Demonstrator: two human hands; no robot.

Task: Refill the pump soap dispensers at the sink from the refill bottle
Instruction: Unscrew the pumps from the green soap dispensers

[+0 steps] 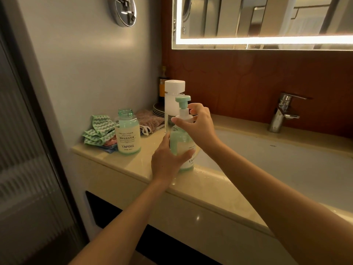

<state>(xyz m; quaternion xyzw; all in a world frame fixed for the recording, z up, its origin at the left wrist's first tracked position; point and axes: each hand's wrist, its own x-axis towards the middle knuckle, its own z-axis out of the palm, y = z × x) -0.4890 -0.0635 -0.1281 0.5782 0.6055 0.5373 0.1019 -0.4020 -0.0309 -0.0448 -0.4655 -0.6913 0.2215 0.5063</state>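
On the tabletop (137,165), just beside the sink basin (286,165), the pump dispenser (181,148) is gripped round its body by the left hand (168,160), fingers curled. Its pump collar (183,117) is pinched by the right hand (199,127). Farther left, an uncapped bottle (128,133) is stood upright, apart; a white dispenser (173,100) is placed behind.

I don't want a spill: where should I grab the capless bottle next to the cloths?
Grip the capless bottle round its labelled body, coming from the front: it stands upright with its mouth open, and the cloths crowd its left.
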